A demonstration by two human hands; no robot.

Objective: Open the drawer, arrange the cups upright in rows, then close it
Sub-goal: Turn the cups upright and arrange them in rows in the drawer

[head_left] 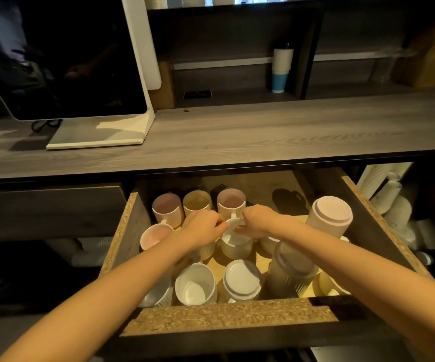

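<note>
Left hand [202, 229]: pinched rim of white ribbed ceramic cup [237, 246]
Right hand [258, 222]: gripped the same cup
Chipboard drawer [226, 317]: stood open

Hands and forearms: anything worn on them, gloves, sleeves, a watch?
Nothing worn shows. The left hand and right hand are ungloved, with no ring visible. The left forearm and right forearm are bare to the picture's edge: no sleeve, watch or band.

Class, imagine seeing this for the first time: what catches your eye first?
The open drawer draws the eye: at its middle the left hand and right hand grip one white cup. Three upright cups line the back, while an overturned cup looms high at the right.
</note>
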